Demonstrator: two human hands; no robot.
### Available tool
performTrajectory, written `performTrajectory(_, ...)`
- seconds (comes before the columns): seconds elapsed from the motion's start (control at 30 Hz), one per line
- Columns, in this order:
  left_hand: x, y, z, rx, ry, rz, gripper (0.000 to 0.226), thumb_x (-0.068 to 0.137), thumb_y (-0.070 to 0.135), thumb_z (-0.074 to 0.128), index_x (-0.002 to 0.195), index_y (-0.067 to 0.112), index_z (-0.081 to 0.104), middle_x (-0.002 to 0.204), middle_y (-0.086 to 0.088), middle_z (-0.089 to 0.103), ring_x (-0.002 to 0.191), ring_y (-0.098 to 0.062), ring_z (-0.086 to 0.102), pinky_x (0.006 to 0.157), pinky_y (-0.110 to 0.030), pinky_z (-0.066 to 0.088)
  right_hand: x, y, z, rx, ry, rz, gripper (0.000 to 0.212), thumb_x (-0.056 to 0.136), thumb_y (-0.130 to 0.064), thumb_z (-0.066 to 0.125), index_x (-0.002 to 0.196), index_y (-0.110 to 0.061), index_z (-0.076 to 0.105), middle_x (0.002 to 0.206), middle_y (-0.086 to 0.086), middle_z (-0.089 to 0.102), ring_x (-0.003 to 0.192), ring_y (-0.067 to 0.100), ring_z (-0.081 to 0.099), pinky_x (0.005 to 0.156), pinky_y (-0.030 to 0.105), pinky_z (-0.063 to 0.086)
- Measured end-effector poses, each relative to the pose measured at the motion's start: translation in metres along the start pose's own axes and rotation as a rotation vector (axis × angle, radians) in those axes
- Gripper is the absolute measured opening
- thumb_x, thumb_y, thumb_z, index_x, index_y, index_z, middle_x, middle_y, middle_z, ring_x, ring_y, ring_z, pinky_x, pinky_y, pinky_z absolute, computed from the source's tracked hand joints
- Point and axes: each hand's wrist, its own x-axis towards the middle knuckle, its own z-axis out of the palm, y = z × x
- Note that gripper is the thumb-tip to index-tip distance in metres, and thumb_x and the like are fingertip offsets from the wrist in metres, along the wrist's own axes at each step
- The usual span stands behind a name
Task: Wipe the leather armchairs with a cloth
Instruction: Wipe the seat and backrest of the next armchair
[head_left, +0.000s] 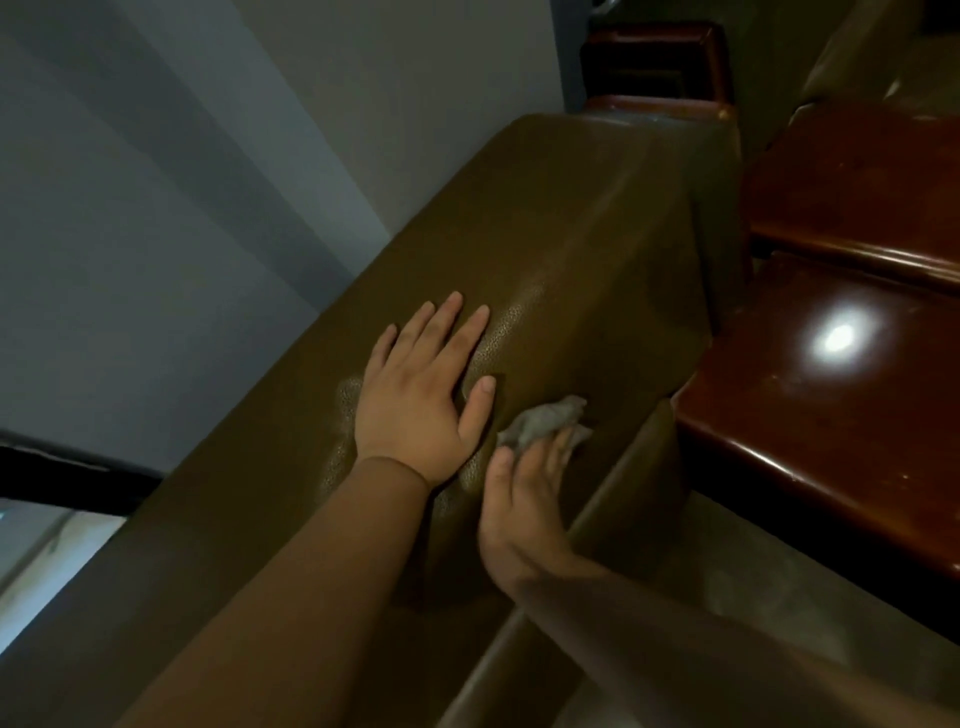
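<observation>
Grey wall (182, 182) fills the upper left, smooth and flat, meeting the armchair's outer edge. Olive-brown leather armchair (561, 234) runs diagonally: broad padded top, pebbled grain, rounded edges, bare leather open toward its far end. Dark red glossy wooden table (857, 415) just beside the armchair's right edge, rounded lip, bright light glare on top. Left hand (423, 395) lies flat on the armchair's top near its inner edge, fingers straight and spread, gripping nothing. Right hand (524, 499) just beside it, on the inner face below that edge, fingers pressing a small crumpled grey cloth (545, 421) against the leather. Hands close together, not touching.
</observation>
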Motion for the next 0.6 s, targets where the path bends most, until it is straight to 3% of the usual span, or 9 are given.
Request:
performTrajectory(0.07, 0.0, 0.0, 0.002, -0.018, 0.014, -0.009, 0.061, 0.105, 0.053, 0.034, 0.162, 0.031, 0.04, 0.169, -0.001, 0.037, 0.157, -0.023, 0.03, 0.127, -0.053, 0.024, -0.001, 0.025, -0.003, -0.088, -0.05, -0.025, 0.06, 0.108, -0.038, 0.022, 0.153, 0.002, 0.028, 0.16, 0.042, 0.016, 0.153, 0.052, 0.007, 0.123, 0.066, 0.017)
performTrajectory(0.1, 0.002, 0.0, 0.002, -0.021, 0.016, -0.025, 0.06, 0.105, 0.052, 0.035, 0.161, 0.03, 0.041, 0.168, -0.003, 0.039, 0.156, -0.025, 0.032, 0.127, -0.052, 0.025, 0.009, 0.044, -0.008, -0.111, -0.044, 0.041, 0.056, 0.109, -0.033, 0.024, 0.149, 0.004, 0.032, 0.155, 0.047, 0.024, 0.151, 0.056, 0.012, 0.121, 0.069, 0.022)
performTrajectory(0.17, 0.001, 0.004, -0.003, 0.012, 0.018, -0.1, 0.06, 0.105, 0.053, 0.034, 0.16, 0.029, 0.043, 0.166, -0.004, 0.042, 0.153, -0.028, 0.036, 0.126, -0.051, 0.028, 0.017, 0.061, -0.023, -0.228, -0.092, 0.259, 0.069, 0.111, -0.04, 0.021, 0.16, 0.008, 0.01, 0.166, 0.037, 0.002, 0.157, 0.045, -0.005, 0.128, 0.058, 0.004)
performTrajectory(0.23, -0.005, 0.014, -0.011, 0.049, -0.012, -0.205, 0.061, 0.105, 0.055, 0.031, 0.16, 0.031, 0.041, 0.166, -0.003, 0.041, 0.153, -0.028, 0.037, 0.126, -0.051, 0.03, 0.011, 0.043, -0.027, -0.284, -0.138, 0.316, 0.073, 0.111, -0.046, 0.018, 0.162, 0.003, -0.003, 0.17, 0.025, -0.014, 0.158, 0.035, -0.016, 0.128, 0.048, -0.009)
performTrajectory(0.33, -0.036, 0.021, -0.029, -0.05, -0.171, -0.234, 0.061, 0.107, 0.055, 0.023, 0.165, 0.038, 0.025, 0.174, 0.003, 0.022, 0.161, -0.021, 0.018, 0.131, -0.047, 0.017, -0.019, -0.024, -0.019, -0.189, -0.182, 0.049, 0.072, 0.11, -0.048, 0.015, 0.163, -0.004, -0.007, 0.169, 0.016, -0.026, 0.156, 0.029, -0.024, 0.128, 0.045, -0.012)
performTrajectory(0.43, -0.091, -0.014, -0.058, 0.007, -0.233, -0.15, 0.063, 0.106, 0.059, 0.012, 0.166, 0.042, 0.017, 0.175, 0.007, 0.014, 0.161, -0.016, 0.014, 0.13, -0.047, 0.02, -0.042, -0.056, -0.019, -0.155, -0.197, -0.19, 0.071, 0.107, -0.053, 0.008, 0.163, -0.013, -0.009, 0.166, 0.004, -0.036, 0.15, 0.019, -0.029, 0.127, 0.042, -0.013)
performTrajectory(0.47, -0.109, -0.026, -0.063, 0.074, -0.256, -0.123, 0.064, 0.106, 0.062, 0.01, 0.167, 0.044, 0.011, 0.176, 0.008, 0.01, 0.162, -0.015, 0.011, 0.13, -0.05, 0.019, -0.042, -0.046, -0.018, -0.183, -0.171, -0.251, 0.07, 0.108, -0.05, 0.008, 0.164, -0.01, -0.002, 0.168, 0.007, -0.031, 0.151, 0.022, -0.025, 0.127, 0.044, -0.01)
performTrajectory(0.53, -0.13, -0.039, -0.061, 0.13, -0.27, -0.121, 0.065, 0.106, 0.065, 0.012, 0.167, 0.044, 0.009, 0.176, 0.009, 0.007, 0.163, -0.017, 0.007, 0.13, -0.053, 0.016, -0.032, 0.0, -0.015, -0.276, -0.072, -0.23, 0.069, 0.11, -0.039, 0.012, 0.155, 0.009, 0.029, 0.168, 0.03, 0.004, 0.156, 0.045, 0.002, 0.125, 0.06, 0.007)
performTrajectory(0.6, -0.133, -0.038, -0.052, 0.155, -0.222, -0.134, 0.067, 0.105, 0.064, 0.02, 0.167, 0.041, 0.016, 0.176, 0.005, 0.015, 0.162, -0.02, 0.013, 0.129, -0.055, 0.018, -0.02, 0.05, -0.02, -0.322, 0.008, 0.118, 0.081, 0.109, -0.048, 0.004, 0.15, 0.012, 0.038, 0.164, 0.035, 0.02, 0.154, 0.05, 0.017, 0.125, 0.063, 0.014)
